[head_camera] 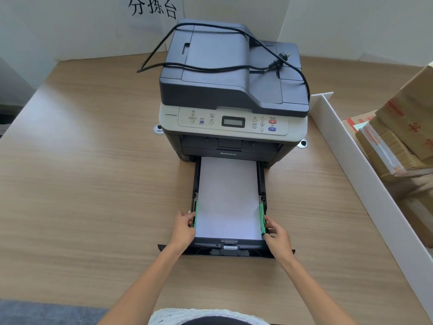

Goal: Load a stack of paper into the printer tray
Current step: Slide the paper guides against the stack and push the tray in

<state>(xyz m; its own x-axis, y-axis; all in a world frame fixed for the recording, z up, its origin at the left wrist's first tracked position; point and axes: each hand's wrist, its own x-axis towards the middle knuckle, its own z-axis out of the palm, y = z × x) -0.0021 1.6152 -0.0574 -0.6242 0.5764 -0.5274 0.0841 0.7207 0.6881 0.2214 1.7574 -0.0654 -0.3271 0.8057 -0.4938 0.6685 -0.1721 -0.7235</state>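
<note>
Head view, nearest edge: two bare forearms reach forward over the wooden table [93, 184]. The left hand [184, 227] rests at the left side of the pulled-out paper tray [234, 250], its fingers curled closed onto the left green paper guide [195, 213]. The right hand [277, 234] rests at the right side of the tray, its fingers curled closed onto the right green paper guide [262, 218]. Each grip is a pinch on its guide only; neither hand holds the paper.

The stack of paper [228, 198] lies flat inside the tray, between the two guides, with its far end reaching under the front of the printer [232, 102]. The tray's near front panel projects toward the person.

Farther back, a black power cord [210, 69] lies looped across the printer's dark lid. To the right, a white divider [365, 165] stands on the table, with cardboard boxes [403, 137] beyond it.
</note>
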